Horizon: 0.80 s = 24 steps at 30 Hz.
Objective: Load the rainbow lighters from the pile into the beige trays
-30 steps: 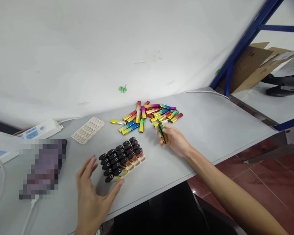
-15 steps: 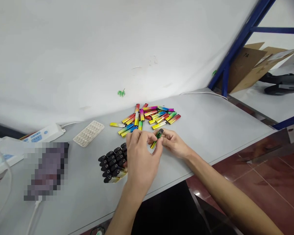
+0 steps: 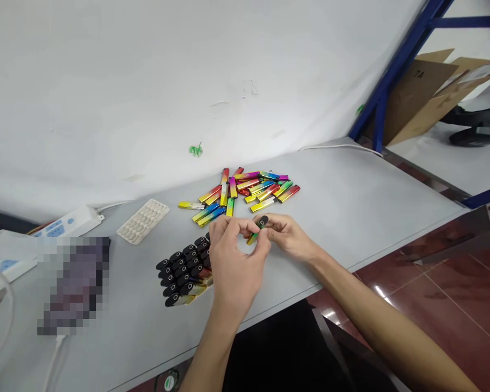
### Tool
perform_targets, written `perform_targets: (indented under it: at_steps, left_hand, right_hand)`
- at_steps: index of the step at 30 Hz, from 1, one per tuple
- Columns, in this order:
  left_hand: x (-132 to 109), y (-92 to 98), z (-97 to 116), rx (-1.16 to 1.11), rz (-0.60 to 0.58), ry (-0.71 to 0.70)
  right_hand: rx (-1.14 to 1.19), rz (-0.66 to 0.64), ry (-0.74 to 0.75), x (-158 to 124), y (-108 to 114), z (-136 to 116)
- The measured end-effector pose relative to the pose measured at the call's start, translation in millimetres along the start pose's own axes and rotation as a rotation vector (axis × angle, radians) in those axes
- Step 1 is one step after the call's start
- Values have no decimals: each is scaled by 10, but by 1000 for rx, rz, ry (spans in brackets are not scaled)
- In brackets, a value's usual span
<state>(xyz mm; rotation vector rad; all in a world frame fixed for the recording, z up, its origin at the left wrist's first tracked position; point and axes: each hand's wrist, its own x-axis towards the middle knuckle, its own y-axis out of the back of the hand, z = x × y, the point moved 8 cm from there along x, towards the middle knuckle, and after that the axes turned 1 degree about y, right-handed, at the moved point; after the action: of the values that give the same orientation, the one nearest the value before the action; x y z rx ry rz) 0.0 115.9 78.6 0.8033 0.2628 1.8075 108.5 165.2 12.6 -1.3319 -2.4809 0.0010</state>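
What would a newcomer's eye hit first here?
Probably the loose heap of shiny, multicoloured sticks at the back of the grey table, near the white wall. Next, the black-ended green-and-yellow stick held between the left hand and right hand, in front of the heap. Then the packed rows of black-topped pieces, partly hidden by the left hand.

Small-parts workshop, apparently: one grey table (image 3: pixel 330 223), carrying like-shaped glossy pieces (image 3: pixel 267 192) in quantity and a moulded tray (image 3: pixel 142 221); scuffed white wall (image 3: pixel 147 87) behind table; power strip (image 3: pixel 75 220) at table's left end; blue metal frame (image 3: pixel 386 84), cardboard box (image 3: pixel 418 92) beyond its right end; red floor tiles (image 3: pixel 445 305) below.
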Motion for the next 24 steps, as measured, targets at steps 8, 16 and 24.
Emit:
perform_targets:
  at_steps: [8, 16, 24]
  left_hand:
    - [-23, 3, -39, -46, 64, 59]
    - [-36, -14, -56, -29, 102, 72]
    - [-10, -23, -42, -34, 73, 78]
  right_hand:
    - [9, 8, 19, -11, -14, -16]
    - [-11, 65, 24, -2, 16, 9]
    - [-3, 71, 42, -8, 20, 0]
